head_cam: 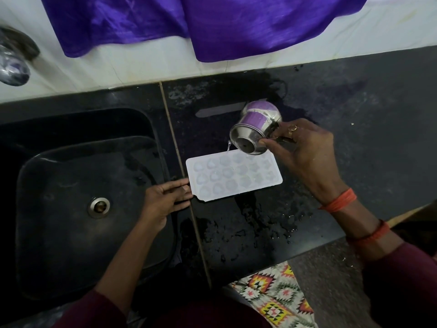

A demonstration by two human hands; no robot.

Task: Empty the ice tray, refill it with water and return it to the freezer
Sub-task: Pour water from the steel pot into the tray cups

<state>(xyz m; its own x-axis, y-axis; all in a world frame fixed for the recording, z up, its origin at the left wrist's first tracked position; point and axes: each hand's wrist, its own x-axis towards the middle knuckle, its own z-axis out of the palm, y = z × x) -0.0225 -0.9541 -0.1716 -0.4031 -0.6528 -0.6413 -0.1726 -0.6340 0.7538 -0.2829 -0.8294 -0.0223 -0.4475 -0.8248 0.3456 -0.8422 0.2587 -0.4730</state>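
In the middle of the frame a white ice tray (234, 177) lies flat on the wet black counter (354, 110), just right of the thin seam that separates the counter from the black sink (71, 185). The left hand (165, 200) rests at the left short end of the tray; its fingers (176, 187) are stretched out and pressed together, their tips touching the tray edge, the thumb low at the corner. The right hand (305, 150) is above the upper right corner of the tray and holds a small steel pot (254, 131) tilted strongly, its mouth turned toward the camera and to the left. The thumb and fingers pinch the rim of the pot on its right side. A thin stream of water (228, 147) falls from the lower lip of the pot to the upper edge of the tray. Puddles and drops lie on the counter below the tray. A purple cloth (212, 24) hangs at the top of the frame, and a metal tap (14, 58) is at the upper left. The round drain (98, 207) shows in the sink bottom.
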